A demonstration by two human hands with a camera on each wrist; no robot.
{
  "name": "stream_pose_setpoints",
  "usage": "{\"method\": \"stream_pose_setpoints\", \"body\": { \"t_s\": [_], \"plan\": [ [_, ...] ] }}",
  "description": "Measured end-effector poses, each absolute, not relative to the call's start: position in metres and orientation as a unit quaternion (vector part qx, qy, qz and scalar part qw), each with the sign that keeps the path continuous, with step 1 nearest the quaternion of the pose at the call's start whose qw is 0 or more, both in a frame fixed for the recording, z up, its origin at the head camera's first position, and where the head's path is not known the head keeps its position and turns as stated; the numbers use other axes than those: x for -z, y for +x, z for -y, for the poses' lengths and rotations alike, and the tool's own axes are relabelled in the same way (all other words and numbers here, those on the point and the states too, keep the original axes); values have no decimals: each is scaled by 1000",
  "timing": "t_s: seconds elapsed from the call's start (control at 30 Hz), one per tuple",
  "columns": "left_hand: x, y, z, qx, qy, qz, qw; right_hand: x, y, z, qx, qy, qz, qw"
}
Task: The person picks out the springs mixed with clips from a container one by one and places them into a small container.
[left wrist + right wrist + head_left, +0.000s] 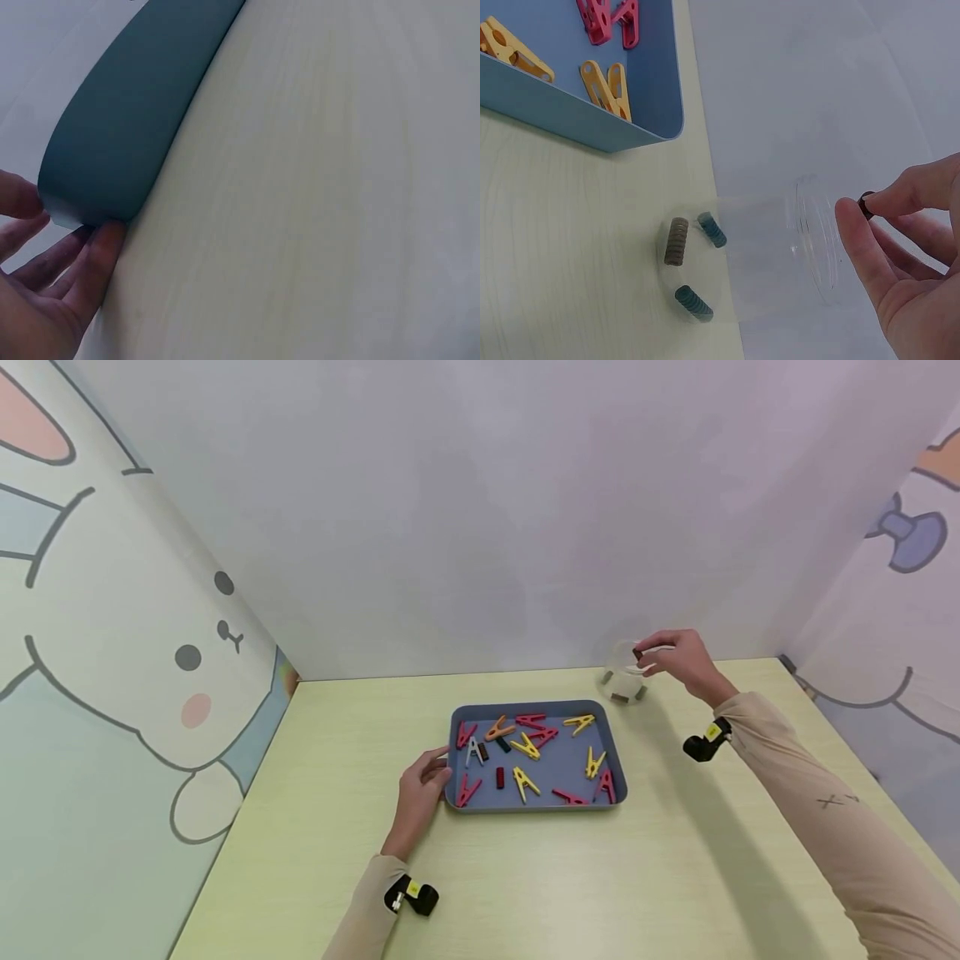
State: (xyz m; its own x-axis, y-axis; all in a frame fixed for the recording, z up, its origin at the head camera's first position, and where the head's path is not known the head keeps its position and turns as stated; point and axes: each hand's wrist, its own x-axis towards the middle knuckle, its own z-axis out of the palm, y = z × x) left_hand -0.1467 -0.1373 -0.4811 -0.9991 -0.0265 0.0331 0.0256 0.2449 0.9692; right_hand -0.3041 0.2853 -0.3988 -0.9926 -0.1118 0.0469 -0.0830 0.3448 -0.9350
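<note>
My left hand [422, 797] rests against the left end of a blue-grey tray [525, 809], fingertips touching its outer wall near the front corner. Inside lie several small clothespins, among them a yellow one [526, 783], an orange one [499, 729] and a grey one [473, 751], plus small dark cylinders such as a dark red-brown one [500, 777]. Between thumb and fingertips, my right hand [682, 662] pinches a small dark brown cylinder [865, 204] at the mouth of a clear jar [814, 244]. Ribbed cylinders sit at the jar's bottom, one brown [676, 241] and two dark green.
The jar stands behind the tray's right side, near the back edge of the pale wooden table [322, 827]. A plain light wall [450, 527] rises behind. Cartoon-printed panels [150, 635] flank the table on both sides.
</note>
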Motion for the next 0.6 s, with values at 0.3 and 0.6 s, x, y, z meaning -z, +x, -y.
{"method": "stream_pose_setpoints", "body": {
  "t_s": [0.3,0.6],
  "plan": [
    [480,-147,138,612,-1,791,20,400,-306,-286,578,-56,-814,14],
    [501,-155,140,612,8,790,34,399,-309,-286,568,-51,-822,1]
  ]
}}
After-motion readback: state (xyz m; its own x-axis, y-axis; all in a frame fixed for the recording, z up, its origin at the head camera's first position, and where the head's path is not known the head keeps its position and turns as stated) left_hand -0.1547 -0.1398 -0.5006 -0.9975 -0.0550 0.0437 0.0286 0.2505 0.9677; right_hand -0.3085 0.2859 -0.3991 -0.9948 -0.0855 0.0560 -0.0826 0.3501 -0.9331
